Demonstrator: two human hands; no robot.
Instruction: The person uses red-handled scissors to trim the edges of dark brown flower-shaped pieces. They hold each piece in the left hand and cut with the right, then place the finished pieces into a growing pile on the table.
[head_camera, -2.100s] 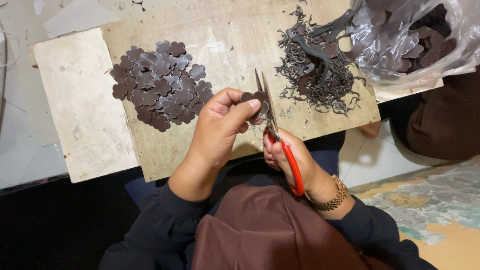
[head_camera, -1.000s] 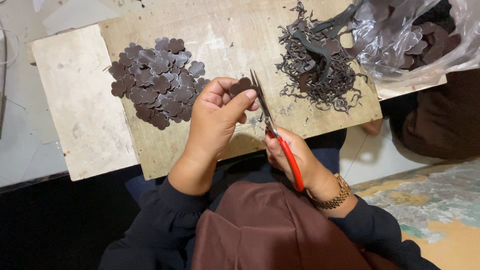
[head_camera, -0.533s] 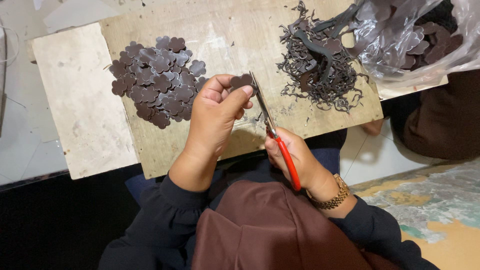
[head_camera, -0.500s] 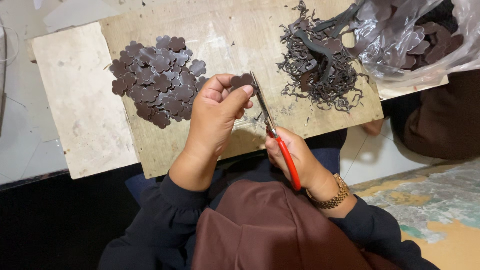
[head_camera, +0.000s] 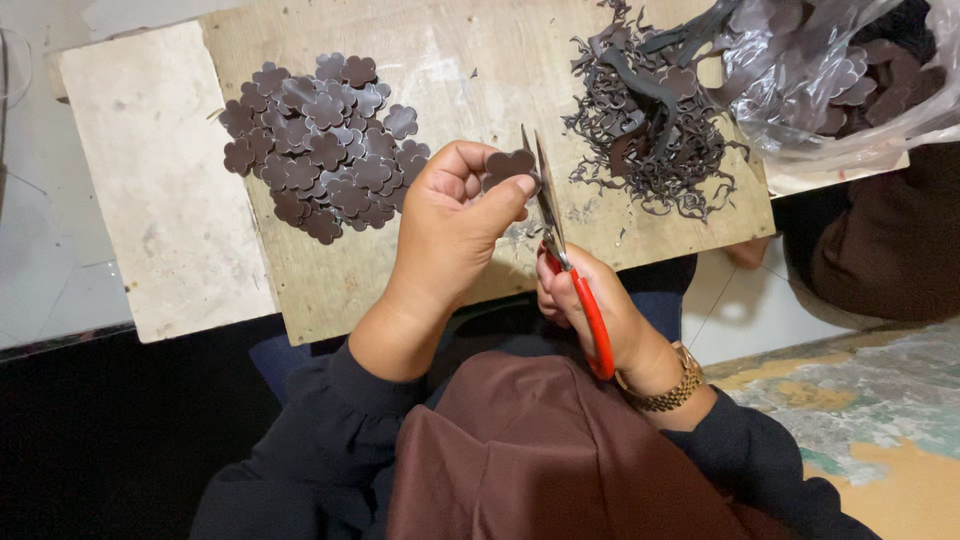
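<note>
Scissors (head_camera: 560, 250) with red handles sit gripped in the right hand (head_camera: 600, 315) at frame centre, blades against a dark flower-shaped piece (head_camera: 508, 163) pinched by the left hand (head_camera: 455, 225) for trimming. Finished pieces (head_camera: 325, 140) pile upper left on the board (head_camera: 470, 60), scraps (head_camera: 650, 120) upper right beside a plastic bag (head_camera: 850, 80).

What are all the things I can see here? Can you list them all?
flower-shaped pieces: many, dark brown, piled on the board's left part
wooden board: one, pale tan, under the piles
trimmings: a tangled heap, dark brown, board's right part
plastic bag: one, clear, holding more brown pieces, top right
scissors: one pair, red handles, in the right hand
flower piece: one, dark brown, pinched in the left hand
left hand: one
right hand: one, gold watch on wrist
</note>
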